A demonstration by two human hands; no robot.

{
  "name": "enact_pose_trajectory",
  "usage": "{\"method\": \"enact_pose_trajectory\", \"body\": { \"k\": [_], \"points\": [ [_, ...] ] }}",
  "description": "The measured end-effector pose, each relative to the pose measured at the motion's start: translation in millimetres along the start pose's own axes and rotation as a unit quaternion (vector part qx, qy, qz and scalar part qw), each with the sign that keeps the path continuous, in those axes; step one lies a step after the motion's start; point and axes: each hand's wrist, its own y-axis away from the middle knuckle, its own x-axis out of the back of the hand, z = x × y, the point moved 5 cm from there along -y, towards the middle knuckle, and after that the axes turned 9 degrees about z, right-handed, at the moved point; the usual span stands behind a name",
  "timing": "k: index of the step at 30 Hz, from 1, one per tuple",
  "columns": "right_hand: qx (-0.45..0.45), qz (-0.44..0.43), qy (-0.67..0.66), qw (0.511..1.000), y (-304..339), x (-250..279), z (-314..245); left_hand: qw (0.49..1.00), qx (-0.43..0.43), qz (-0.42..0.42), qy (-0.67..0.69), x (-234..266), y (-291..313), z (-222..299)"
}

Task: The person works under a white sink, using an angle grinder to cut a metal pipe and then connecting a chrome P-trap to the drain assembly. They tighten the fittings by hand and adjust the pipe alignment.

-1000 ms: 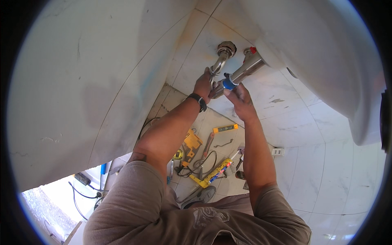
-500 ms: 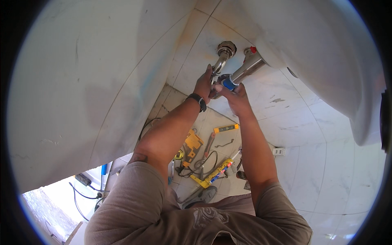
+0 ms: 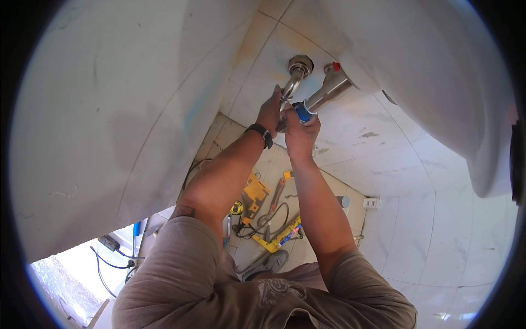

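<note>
Under a white washbasin (image 3: 438, 98), a chrome bent drain pipe (image 3: 294, 82) runs down from a round flange (image 3: 301, 64) on the tiled wall. Beside it a thicker chrome tube (image 3: 331, 94) slopes down from the basin, with a blue band (image 3: 304, 111) around its lower end. My left hand (image 3: 268, 113) is closed around the lower part of the bent pipe, its thumb along the metal. Just below the blue band, my right hand (image 3: 302, 134) is closed on the drain trap, close beside my left fingers. Both hands hide most of the trap.
On the floor below lie a yellow tool (image 3: 256, 190), a tape measure (image 3: 236, 207), a yellow caulking gun (image 3: 268, 243), a red-handled tool (image 3: 278, 193) and cables. A grey cylinder (image 3: 343, 201) stands near a wall socket (image 3: 371, 203). A white panel (image 3: 126, 120) rises on the left.
My right hand has turned and shifted left, its fingers now curled round the trap below the blue band. The right forearm has swung left, uncovering the grey cylinder. My left hand keeps its hold.
</note>
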Motion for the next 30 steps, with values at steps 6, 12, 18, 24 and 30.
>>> {"method": "enact_pose_trajectory", "body": {
  "k": [6, 12, 18, 24, 30],
  "points": [
    [-0.116, -0.273, -0.046, 0.954, -12.9, 20.0, -22.3, 0.999, 0.008, -0.011, 0.045, 0.8, -5.6, -9.7],
    [-0.127, -0.344, -0.008, 0.930, -36.8, 18.4, -7.3, 0.998, 0.017, -0.049, 0.038, 1.3, -11.6, -11.5],
    [-0.021, -0.173, 0.029, 0.984, -19.5, 14.5, 5.4, 0.999, -0.023, -0.011, 0.035, -0.8, -5.0, -6.0],
    [-0.018, -0.262, 0.044, 0.964, -17.5, 14.7, -13.1, 0.999, 0.019, 0.033, 0.019, 1.8, -3.8, -7.0],
    [-0.023, -0.294, 0.098, 0.950, -18.4, 21.0, -4.0, 0.999, 0.033, 0.000, 0.042, 2.7, -7.8, -9.5]
  ]
}}
